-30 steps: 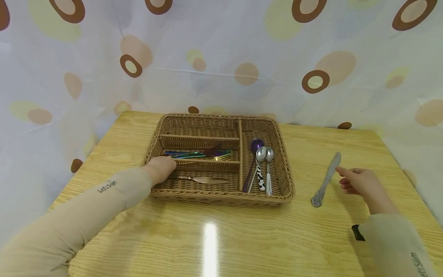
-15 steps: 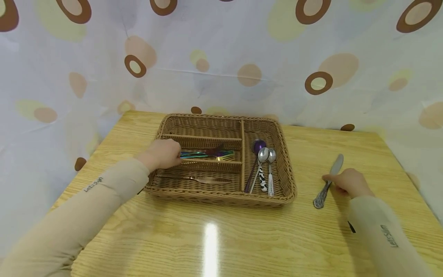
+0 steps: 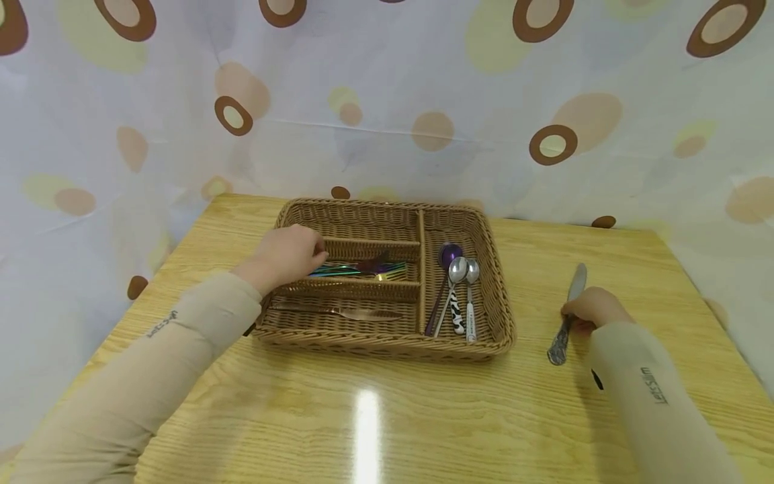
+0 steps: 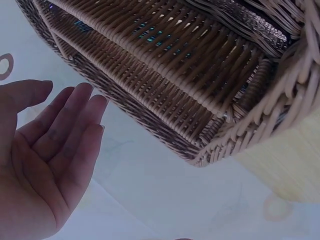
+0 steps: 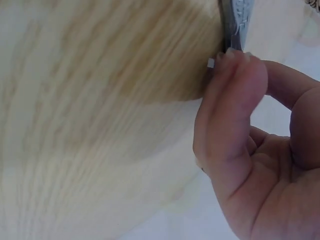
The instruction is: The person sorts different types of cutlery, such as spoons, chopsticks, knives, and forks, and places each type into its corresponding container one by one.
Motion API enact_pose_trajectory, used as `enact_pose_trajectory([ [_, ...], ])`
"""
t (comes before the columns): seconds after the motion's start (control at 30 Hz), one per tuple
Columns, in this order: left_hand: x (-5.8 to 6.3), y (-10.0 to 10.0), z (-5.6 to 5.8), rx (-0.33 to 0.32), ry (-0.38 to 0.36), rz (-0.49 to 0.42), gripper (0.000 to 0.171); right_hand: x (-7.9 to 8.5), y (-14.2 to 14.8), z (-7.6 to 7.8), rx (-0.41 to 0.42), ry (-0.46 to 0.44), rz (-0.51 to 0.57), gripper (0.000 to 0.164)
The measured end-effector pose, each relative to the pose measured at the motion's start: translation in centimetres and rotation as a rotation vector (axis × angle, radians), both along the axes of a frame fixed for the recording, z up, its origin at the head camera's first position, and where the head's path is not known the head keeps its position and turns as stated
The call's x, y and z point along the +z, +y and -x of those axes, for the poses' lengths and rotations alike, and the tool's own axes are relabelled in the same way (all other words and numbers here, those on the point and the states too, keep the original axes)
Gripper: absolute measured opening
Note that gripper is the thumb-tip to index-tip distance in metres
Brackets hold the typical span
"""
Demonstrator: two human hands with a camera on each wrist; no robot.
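My right hand (image 3: pixel 598 308) pinches a silver table knife (image 3: pixel 559 348) with an ornate handle, right of the basket. In the right wrist view, the thumb and fingertips meet on the knife (image 5: pixel 236 22) close to the wooden table. My left hand (image 3: pixel 283 255) hovers over the left side of the wicker cutlery basket (image 3: pixel 375 341), holding nothing. Its fingers (image 4: pixel 70 120) are loosely bent in the left wrist view. Multicoloured forks (image 3: pixel 393 271) lie in the basket's middle compartment, partly behind the left hand. A copper-coloured knife (image 3: pixel 365 314) is in the front compartment.
Several spoons (image 3: pixel 457 269), one purple, lie in the basket's right compartment. Wicker dividers (image 3: pixel 387 285) separate the compartments. The wooden table (image 3: pixel 459 417) extends in front of the basket. A dotted curtain (image 3: pixel 387 81) hangs behind it.
My right hand has moved left onto the table knife and taken hold of it; the knife has turned slightly. My left hand has risen from the basket's left side and shifted farther back over it.
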State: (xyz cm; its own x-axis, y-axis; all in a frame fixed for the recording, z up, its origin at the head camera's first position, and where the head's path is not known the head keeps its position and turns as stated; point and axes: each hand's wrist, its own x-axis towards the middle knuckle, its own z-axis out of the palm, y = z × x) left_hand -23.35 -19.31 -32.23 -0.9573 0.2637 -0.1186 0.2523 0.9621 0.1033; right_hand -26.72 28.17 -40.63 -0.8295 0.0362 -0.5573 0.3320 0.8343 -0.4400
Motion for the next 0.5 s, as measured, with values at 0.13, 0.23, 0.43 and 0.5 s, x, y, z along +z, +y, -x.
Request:
enact_pose_trajectory([
  [0.13, 0.0, 0.7, 0.0, 0.011, -0.012, -0.019, 0.026, -0.1, -0.2, -0.3, -0.021, 0.036, -0.005, 0.032],
  [0.23, -0.1, 1.1, 0.0, 0.015, -0.016, -0.024, 0.025, -0.6, -0.4, -0.8, -0.044, 0.084, -0.032, 0.031],
  [0.43, -0.4, 1.6, 0.0, 0.009, 0.004, -0.037, 0.024, -1.0, -0.8, -1.6, -0.041, 0.147, -0.031, 0.022],
  [0.5, -0.4, 1.6, 0.0, 0.009, 0.007, -0.041, 0.023, -1.0, -0.9, -1.7, -0.008, 0.167, -0.05, 0.021],
])
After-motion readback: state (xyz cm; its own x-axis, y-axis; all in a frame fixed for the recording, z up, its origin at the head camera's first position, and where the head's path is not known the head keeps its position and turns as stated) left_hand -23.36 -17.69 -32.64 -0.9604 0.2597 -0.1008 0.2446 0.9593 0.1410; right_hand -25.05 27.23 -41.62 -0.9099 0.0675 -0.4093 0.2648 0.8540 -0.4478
